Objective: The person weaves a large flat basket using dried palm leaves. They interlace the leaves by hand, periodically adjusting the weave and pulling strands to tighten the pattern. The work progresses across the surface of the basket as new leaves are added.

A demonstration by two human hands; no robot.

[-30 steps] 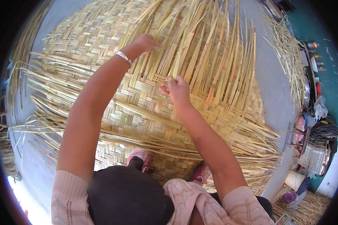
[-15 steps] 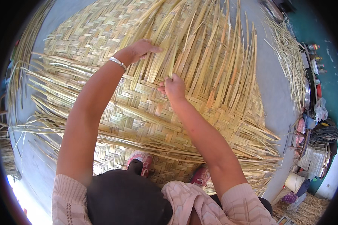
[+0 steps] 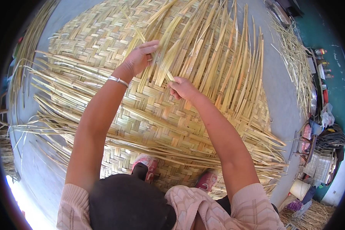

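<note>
A large woven mat (image 3: pixel 99 42) of pale flat strips, probably split bamboo or cane, spreads beneath my arms. Loose unwoven strips (image 3: pixel 214 50) fan out over its far middle and right. My right hand (image 3: pixel 183 89) is closed, pinching the near end of a strip (image 3: pixel 168 76) that slants up from the weave. Up and to the left, my left hand (image 3: pixel 140 58) has its fingers stretched out toward the loose strips, touching or just beside them. Its thumb is partly hidden. A thin strip (image 3: pixel 136 28) rises slantwise behind that hand.
Long strip ends (image 3: pixel 65 82) stick out past the mat's left edge. My shoes (image 3: pixel 207 180) rest on the mat's near part. Piled strips (image 3: pixel 293 57) lie on the grey floor at right, by a white bucket (image 3: pixel 297 188), a wire basket (image 3: pixel 320 165) and bottles (image 3: pixel 321 51).
My right hand has shifted slightly right and down with a strip. My left hand has turned, its fingers now straighter, and a thin slanting strip shows behind it.
</note>
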